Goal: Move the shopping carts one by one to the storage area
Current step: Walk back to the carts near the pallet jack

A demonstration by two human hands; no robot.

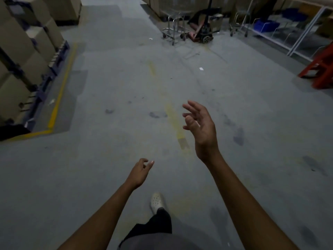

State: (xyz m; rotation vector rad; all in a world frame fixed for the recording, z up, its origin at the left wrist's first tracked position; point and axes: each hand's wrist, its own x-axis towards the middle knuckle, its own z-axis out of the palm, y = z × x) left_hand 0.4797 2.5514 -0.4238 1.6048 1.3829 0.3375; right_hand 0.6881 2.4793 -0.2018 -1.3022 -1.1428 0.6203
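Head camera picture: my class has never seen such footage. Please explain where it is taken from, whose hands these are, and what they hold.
No machine here: a person wears a camera on the head, looking forward and down. Their left hand and right hand reach out in front, both relaxed and empty. A white shoe is on the grey floor. Far ahead a shopping cart stands beside a pallet jack, with a second cart further right. Cardboard boxes are stacked on the left.

floor (126, 78): open ahead | left: stacked boxes (21, 51) | far right: cart (173, 27), pallet jack (203, 31)
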